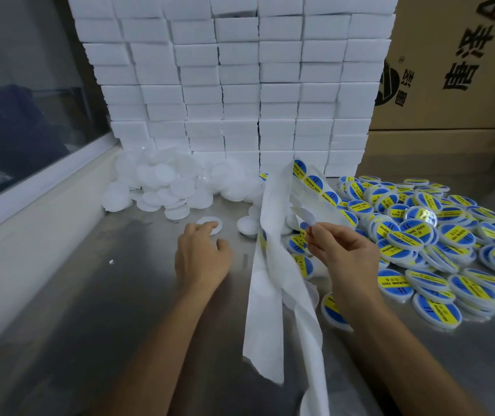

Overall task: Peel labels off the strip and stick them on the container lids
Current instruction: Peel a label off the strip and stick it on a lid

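Steel table [96,295], white boxes [240,85] stacked behind. Left hand [201,253] lies relaxed, fingertips on a bare lid [210,225]. Right hand [342,250] pinches a label [308,219] by the strip [279,265]. Right-side lids [414,235] read "SOLDERING PASTE".

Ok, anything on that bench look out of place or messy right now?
Only one small thing: a tiny white scrap lies alone on the steel bench, left of the left hand. The spent backing strip trails crumpled toward the near edge.

packing workshop: steel bench [96,310], stacked white boxes [240,85], printed cartons [456,70].
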`<state>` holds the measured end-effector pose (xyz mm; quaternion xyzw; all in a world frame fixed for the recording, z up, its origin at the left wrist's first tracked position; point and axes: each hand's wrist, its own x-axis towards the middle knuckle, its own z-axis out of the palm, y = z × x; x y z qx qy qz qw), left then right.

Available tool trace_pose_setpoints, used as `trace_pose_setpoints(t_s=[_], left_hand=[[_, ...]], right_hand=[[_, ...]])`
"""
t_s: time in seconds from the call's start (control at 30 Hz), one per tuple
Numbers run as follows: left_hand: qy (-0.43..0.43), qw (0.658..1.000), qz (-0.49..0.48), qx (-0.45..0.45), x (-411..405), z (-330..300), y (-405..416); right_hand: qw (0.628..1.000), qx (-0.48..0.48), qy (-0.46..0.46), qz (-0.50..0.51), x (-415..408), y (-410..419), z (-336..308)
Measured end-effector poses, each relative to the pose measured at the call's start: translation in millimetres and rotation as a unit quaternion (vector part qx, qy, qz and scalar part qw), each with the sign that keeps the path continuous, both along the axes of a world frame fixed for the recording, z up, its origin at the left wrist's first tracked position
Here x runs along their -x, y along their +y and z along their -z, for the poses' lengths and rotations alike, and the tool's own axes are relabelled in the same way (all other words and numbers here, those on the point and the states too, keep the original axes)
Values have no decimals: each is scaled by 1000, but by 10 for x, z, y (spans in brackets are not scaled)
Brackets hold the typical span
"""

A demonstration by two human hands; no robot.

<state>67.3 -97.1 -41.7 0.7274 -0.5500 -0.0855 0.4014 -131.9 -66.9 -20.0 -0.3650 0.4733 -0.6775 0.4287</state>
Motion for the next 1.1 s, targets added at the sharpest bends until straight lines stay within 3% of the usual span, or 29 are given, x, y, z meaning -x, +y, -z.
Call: trace_pose_setpoints(t_s=[0.17, 0.5, 0.67, 0.83, 1.0, 1.1], left_hand=[[-131, 988, 17, -85, -179, 1, -311], [-160, 986, -1, -38, -235, 3, -379], [-16, 1000, 11, 21, -211, 73, -363], [110, 989, 38, 89, -191, 96, -286], [167, 982, 29, 86, -206, 146, -242], [253, 965, 23, 73, -215, 135, -177]], right_hand=[[998, 29, 61, 8, 6, 27, -26], [996, 43, 82, 11, 13, 25, -5], [995, 48, 89, 4, 14, 20, 2], [994, 54, 98, -6, 1, 21, 12], [992, 71, 109, -8, -9, 30, 15], [988, 82, 132, 1, -19, 25, 27]])
